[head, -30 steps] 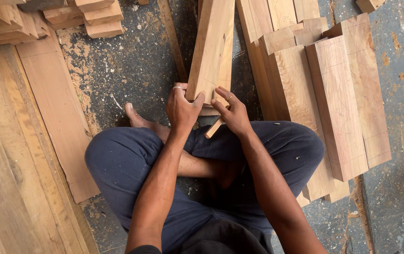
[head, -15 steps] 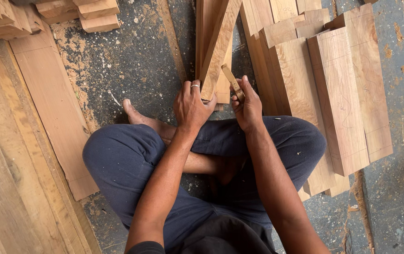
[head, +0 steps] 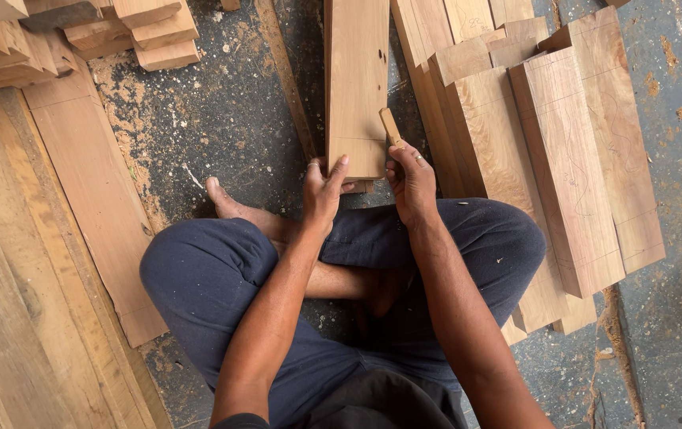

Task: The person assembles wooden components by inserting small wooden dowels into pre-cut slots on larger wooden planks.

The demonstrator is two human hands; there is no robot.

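- Our left hand (head: 323, 189) lies half open on the near end of a wooden board (head: 355, 87), fingers spread, fingertips on its lower left corner; it presses there and does not close round the wood.
- Our right hand (head: 412, 181) is closed on a small wooden stick (head: 390, 125), pinched between thumb and fingers, the stick angling up beside the board's right edge.
- The board lies flat on the floor (head: 222, 119), running straight away from us, its near end just before our crossed legs (head: 214, 278), on top of another piece whose end shows beneath it.
- Right of the board we see a stack of thick timber blocks (head: 571, 159), laid side by side, some overlapping.
- A thin strip of wood (head: 285, 75) lies just left of the board.
- Further left, flat planks (head: 95, 191) cover the floor, and short offcuts (head: 150, 32) are piled at the top left.
- Sawdust dusts the grey floor between them.
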